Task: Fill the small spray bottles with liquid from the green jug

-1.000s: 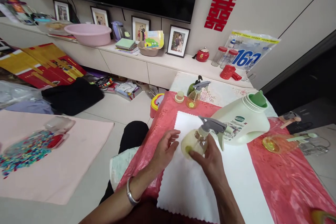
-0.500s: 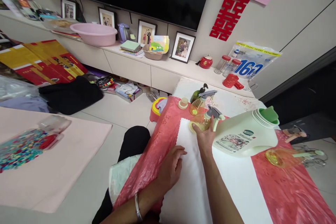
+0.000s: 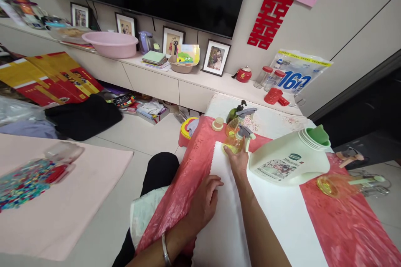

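- The right hand (image 3: 238, 161) reaches forward across the white cloth (image 3: 269, 217), and its fingers are curled round the base of a small yellow spray bottle (image 3: 235, 142) with a grey trigger head.
- The bottle stands upright at the far edge of the white cloth, right at the right fingertips; how tightly the fingers close on it cannot be told, since the back of the hand hides them.
- Just beyond those fingertips stands a second spray bottle (image 3: 235, 122) of the same kind, very close to the held one, with a dark green bottle (image 3: 234, 112) behind it.
- A small round cream cap (image 3: 217, 124) sits on the red table cover (image 3: 344, 225) to the left of the right fingers and a little farther off.
- To the right of the right hand, just beside it, a large cream detergent jug (image 3: 288, 160) with a green cap lies on its side.
- The left hand (image 3: 205, 203) rests nearer the body, its fingers loosely bent and pressed flat on the left edge of the white cloth, holding nothing.
- A silver bangle (image 3: 165, 249) circles the left wrist.
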Tool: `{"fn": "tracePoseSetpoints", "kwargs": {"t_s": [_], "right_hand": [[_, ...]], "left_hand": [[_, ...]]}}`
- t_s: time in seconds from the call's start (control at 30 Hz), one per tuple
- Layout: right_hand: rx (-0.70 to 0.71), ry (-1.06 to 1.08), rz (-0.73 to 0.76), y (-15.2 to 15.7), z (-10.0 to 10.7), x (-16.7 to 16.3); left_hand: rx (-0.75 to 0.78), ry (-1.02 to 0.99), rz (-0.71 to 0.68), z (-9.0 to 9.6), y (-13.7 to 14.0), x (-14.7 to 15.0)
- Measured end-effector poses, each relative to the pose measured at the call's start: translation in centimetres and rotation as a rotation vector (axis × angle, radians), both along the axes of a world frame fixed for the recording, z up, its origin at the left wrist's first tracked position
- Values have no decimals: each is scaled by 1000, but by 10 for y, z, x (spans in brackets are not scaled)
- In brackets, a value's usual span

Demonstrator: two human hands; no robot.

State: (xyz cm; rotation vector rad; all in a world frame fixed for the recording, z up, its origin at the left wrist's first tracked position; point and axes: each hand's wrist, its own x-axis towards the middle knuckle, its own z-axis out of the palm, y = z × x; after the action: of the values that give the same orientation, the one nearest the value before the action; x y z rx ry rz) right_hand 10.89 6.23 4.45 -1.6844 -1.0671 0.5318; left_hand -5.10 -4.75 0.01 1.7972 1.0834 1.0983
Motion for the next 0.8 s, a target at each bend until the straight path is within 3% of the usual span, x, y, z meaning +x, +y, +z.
{"fn": "tracePoseSetpoints", "kwargs": {"t_s": [0.17, 0.27, 0.47, 0.53, 0.63, 0.8], "right_hand": [[-14, 32, 40, -2, 0, 4], [-37, 84, 54, -20, -1, 0], [-48, 185, 92, -118, 6, 4], [10, 176, -11, -150, 11, 28], [59, 86, -315, -180, 20, 91], [35, -90, -697, -193, 23, 211]], "left_hand": [[37, 9, -4, -2, 1, -1], [76, 10, -7, -3, 2, -2], [117, 61, 37, -9, 5, -4], [118, 82, 39, -11, 6, -5], [129, 122, 24, -12, 10, -6], [152, 158, 9, -9, 13, -8]]}}
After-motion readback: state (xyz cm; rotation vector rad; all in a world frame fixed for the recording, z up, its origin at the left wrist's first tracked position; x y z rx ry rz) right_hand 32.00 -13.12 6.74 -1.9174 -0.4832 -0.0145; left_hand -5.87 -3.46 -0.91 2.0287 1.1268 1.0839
